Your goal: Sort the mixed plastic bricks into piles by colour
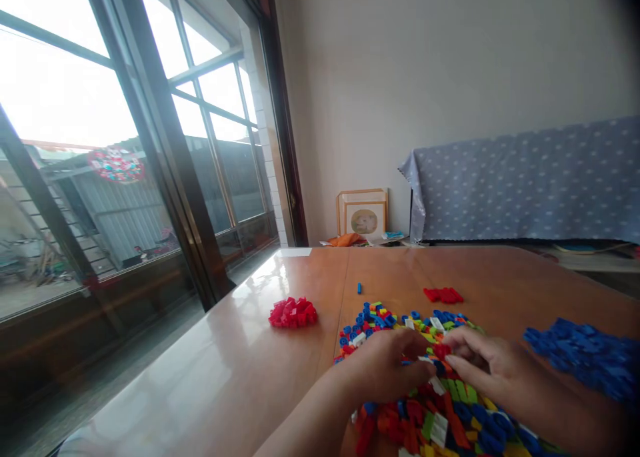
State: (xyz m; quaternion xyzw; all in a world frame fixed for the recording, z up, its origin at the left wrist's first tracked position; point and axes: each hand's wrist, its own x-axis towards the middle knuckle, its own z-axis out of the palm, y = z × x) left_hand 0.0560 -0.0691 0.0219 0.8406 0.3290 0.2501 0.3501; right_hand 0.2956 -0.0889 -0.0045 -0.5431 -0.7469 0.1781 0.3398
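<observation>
Two hands busy at a mixed pile of plastic bricks on the glossy counter.
From where I stand, the mixed pile (454, 391) sits on the counter (225, 383) right below the person, and both hands are over its middle. The left hand (385, 363) is half curled, thumb a little apart from the fingers; whether it grips anything, I can't tell. The right hand (493, 363) has thumb and forefinger slightly parted, with a red brick (442, 351) at their tips, though I can't tell if it's pinched. Left of the pile lies a pinkish-red heap (293, 313); right of it, a blue heap (587, 357); just beyond it, a small red cluster (443, 295) and one lone blue brick (359, 288).
</observation>
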